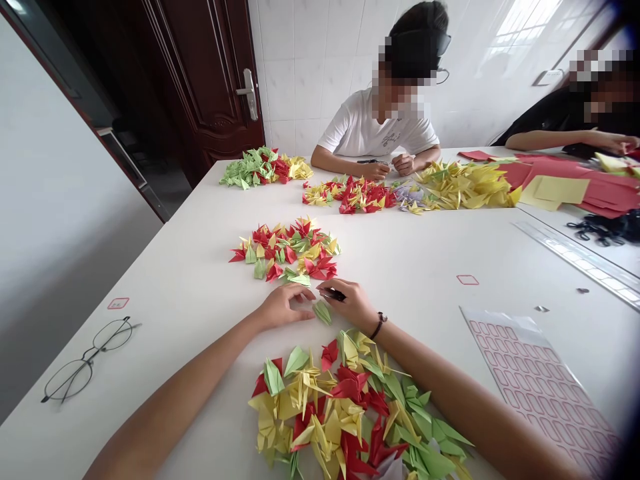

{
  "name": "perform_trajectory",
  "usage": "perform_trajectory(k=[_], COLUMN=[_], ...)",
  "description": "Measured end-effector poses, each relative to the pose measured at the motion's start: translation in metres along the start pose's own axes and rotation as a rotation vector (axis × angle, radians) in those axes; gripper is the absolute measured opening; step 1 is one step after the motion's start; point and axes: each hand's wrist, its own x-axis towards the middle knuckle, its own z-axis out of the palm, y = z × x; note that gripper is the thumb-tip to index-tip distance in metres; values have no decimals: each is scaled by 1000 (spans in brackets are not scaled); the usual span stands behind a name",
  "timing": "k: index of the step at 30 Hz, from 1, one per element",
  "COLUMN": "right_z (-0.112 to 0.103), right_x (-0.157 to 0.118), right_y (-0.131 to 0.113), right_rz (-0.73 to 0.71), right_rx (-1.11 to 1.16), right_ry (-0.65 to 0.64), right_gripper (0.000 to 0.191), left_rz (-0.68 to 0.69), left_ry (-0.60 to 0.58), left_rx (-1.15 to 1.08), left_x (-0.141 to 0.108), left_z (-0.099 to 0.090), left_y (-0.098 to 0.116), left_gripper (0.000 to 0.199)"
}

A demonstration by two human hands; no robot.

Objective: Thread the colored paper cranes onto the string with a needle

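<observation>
Paper crane between curled left hand and right hand gripping pen.

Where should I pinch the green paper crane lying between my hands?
Probably best to pinch the green paper crane along its narrow folded middle, coming from the left with your left hand. It lies low and slim, so a fingertip pinch suits it, and your right hand is holding the black pen.
</observation>
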Motion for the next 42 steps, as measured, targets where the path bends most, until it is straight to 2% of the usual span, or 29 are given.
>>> perform_trajectory(k=[5,9,16,21,27,34,42], right_z=[0,-2,-2,-2,-6,-7,-9], right_x=[1,1,-1,-1,0,1,2], right_y=[-1,-4,-1,0,-4,-7,-9], right_rz=[104,85,14,16,11,20,-6], right_rx=[-32,-1,54,115,192,236,236], right_ry=[-30,-55,-58,-44,-9,-26,-68], right_gripper=[13,12,16,15,14,16,24], left_rz=[94,109,102,2,-31,61,56], left_ry=[73,143,174,232,274,302,320], left_rx=[237,332,248,108,5,1,52], left_x=[2,5,7,4,3,2,2], left_z=[15,26,24,23,25,25,25], left_y=[5,6,4,4,5,2,1], left_gripper=[57,41,26,27,30,32,37])
